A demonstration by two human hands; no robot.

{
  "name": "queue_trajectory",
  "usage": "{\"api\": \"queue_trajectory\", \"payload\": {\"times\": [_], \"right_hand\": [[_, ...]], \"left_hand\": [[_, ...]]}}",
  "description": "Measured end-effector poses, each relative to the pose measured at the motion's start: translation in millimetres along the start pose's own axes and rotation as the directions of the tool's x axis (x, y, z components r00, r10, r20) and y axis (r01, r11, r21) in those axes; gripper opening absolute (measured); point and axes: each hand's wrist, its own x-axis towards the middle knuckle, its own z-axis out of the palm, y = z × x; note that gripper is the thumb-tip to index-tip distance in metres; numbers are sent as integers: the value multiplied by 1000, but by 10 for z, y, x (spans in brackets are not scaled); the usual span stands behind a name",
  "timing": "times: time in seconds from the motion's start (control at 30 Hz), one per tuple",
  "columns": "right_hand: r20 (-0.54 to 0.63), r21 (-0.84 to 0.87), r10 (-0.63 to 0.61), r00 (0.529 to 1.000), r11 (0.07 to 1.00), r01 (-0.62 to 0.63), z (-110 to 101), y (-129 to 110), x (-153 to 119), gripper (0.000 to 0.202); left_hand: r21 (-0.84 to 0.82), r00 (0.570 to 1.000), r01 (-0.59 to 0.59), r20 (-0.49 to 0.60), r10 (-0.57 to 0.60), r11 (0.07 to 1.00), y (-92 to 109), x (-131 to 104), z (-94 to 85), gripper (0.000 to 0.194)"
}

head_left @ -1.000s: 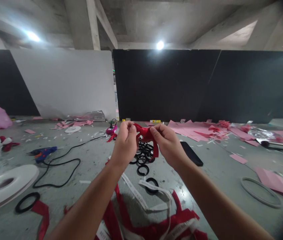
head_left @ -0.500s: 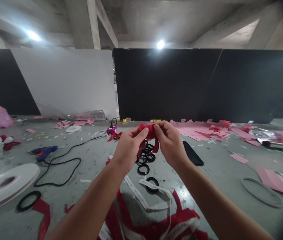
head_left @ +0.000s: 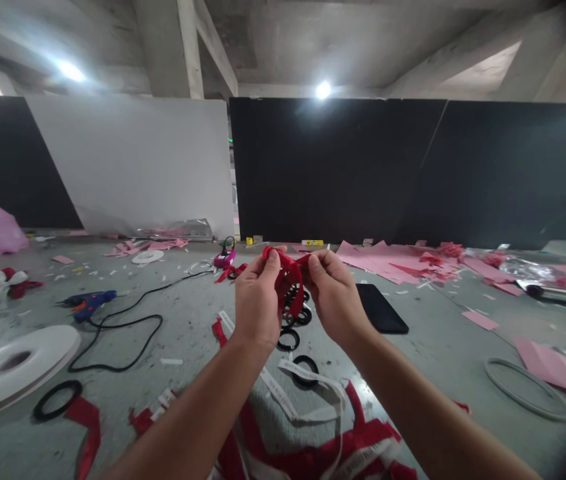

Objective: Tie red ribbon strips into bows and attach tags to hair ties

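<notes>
A length of red ribbon [head_left: 293, 272] is pinched between my two hands above the middle of the table. My left hand [head_left: 259, 293] grips its looped left end between thumb and fingers. Its right end is pinched by my right hand [head_left: 335, 290], and a loose tail hangs down between the hands. Under them lie several black rings [head_left: 289, 340], partly hidden by the ribbon and hands. Nearer to me, a white printed ribbon [head_left: 283, 397] trails past another black ring [head_left: 305, 371]. A heap of red ribbon [head_left: 307, 460] lies between my forearms.
On the left are a blue glue gun [head_left: 90, 305] with a black cord, a white ribbon spool [head_left: 17, 367] and a black ring [head_left: 57, 400]. A black phone [head_left: 381, 309] lies right of my hands. Pink paper [head_left: 380, 259] covers the back right; a grey hoop [head_left: 525, 389] lies at right.
My hands have drawn slightly apart. The red ribbon, bunched up before, is now stretched between them with a loop at the left and a tail hanging.
</notes>
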Motion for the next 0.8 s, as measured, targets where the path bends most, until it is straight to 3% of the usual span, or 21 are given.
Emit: {"api": "queue_trajectory", "payload": {"times": [0.07, 0.2, 0.4, 0.57, 0.8], "right_hand": [[-10, 10, 29, 1000, 1000, -29, 11, -9, -12, 21], [82, 19, 57, 995, 998, -58, 35, -46, -25, 23], [120, -4, 71, 990, 997, -71, -2, -29, 6, 28], [93, -25, 26, 995, 999, -24, -25, -50, 16, 26], [89, 23, -17, 996, 1000, 15, -7, -49, -13, 31]], "left_hand": [[74, 998, -57, 27, 55, 996, -26, -5, -13, 21], [149, 993, -111, 50, 104, 983, -46, 15, -40, 21], [86, 996, -60, 63, 55, 994, 16, 41, -36, 21], [64, 985, 39, 168, -49, 997, 76, 49, -17, 24], [-49, 994, 46, 102, -41, 998, 90, 83, -4, 25]]}}
